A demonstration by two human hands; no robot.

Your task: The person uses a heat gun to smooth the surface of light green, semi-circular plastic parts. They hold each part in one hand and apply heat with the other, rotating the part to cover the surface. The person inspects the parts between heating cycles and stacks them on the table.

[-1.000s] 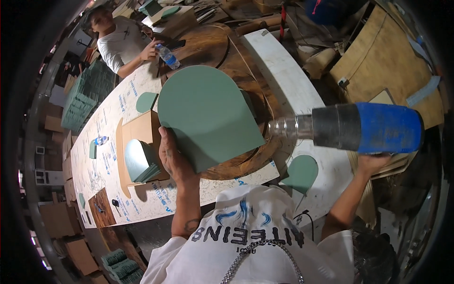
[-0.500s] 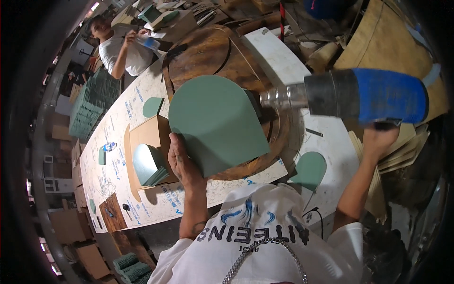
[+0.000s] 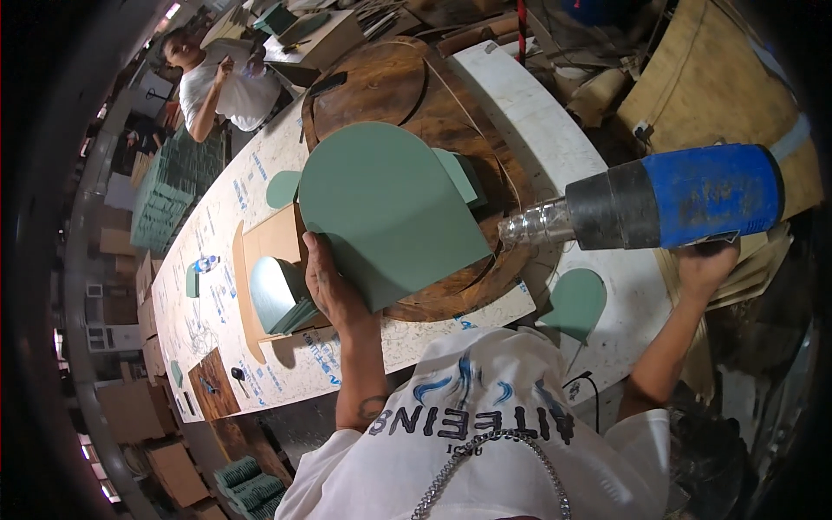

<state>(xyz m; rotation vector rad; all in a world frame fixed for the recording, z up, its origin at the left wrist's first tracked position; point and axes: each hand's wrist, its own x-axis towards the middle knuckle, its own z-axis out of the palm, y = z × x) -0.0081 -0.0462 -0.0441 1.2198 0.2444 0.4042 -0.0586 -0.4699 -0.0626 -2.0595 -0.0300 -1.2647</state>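
Note:
My left hand [image 3: 334, 286] grips the lower left edge of a flat green panel [image 3: 390, 217], rounded at the top and straight at the bottom; the thumb lies over its face. My right hand [image 3: 706, 264] is wrapped round the handle of a heat gun [image 3: 693, 195] with a blue body and a black front. Its coiled metal nozzle [image 3: 537, 224] points left, a short way from the panel's right edge. Behind the panel, a stack of green pieces [image 3: 464, 178] shows partly above a round brown wooden board [image 3: 373, 82].
On the white table [image 3: 251, 186] stand green arched pieces [image 3: 279, 295] beside a cardboard box [image 3: 269, 230]. Another green panel [image 3: 575, 303] lies at the right. A black phone-like slab [image 3: 329, 84] rests on the wooden board. A person [image 3: 221, 87] stands at the far left.
The heat gun has moved down and slightly right, so its nozzle is farther from the panel's edge. The panel has shifted slightly up and left, showing more of the stack behind it.

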